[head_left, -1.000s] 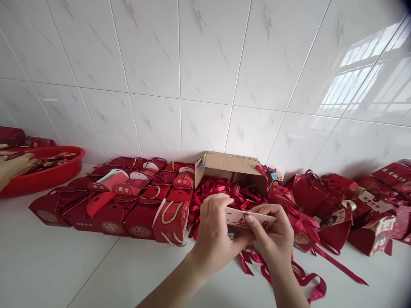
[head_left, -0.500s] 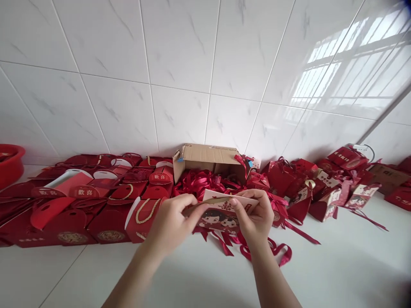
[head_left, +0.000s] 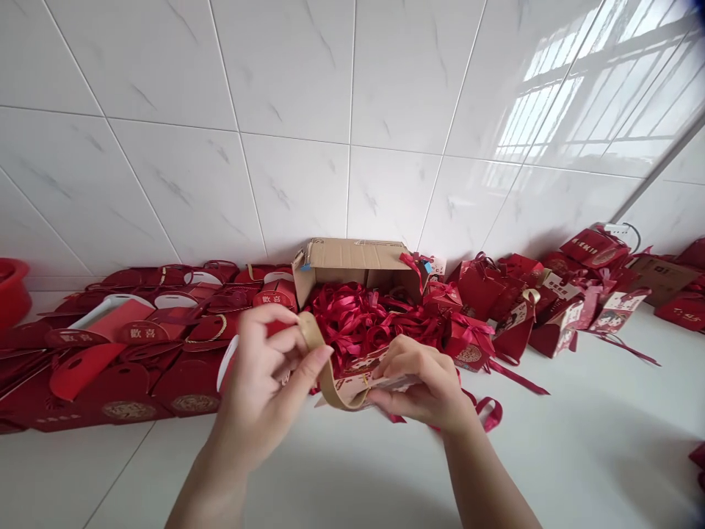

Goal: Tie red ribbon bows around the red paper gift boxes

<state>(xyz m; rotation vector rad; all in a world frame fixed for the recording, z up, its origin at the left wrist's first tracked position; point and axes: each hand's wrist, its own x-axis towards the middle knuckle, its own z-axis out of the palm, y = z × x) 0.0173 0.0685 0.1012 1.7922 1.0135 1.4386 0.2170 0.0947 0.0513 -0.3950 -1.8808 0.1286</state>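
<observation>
My left hand (head_left: 263, 382) pinches one end of a tan ribbon (head_left: 324, 371) that loops down toward a small printed paper box (head_left: 380, 378). My right hand (head_left: 421, 386) grips that flat box by its near edge, fingers curled over it. Both hands hover above the white tiled floor, just in front of an open cardboard carton (head_left: 352, 263) full of red ribbons (head_left: 358, 319).
Rows of red gift boxes (head_left: 143, 345) lie to the left. More red and printed gift boxes (head_left: 551, 308) with bows are piled to the right. A red basin (head_left: 11, 290) sits at the far left. A white tiled wall (head_left: 352, 125) rises behind.
The box has dropped lower and tilted flat in my right hand. My left hand has pulled the tan ribbon up and left into a loop. The view has shifted slightly to the right.
</observation>
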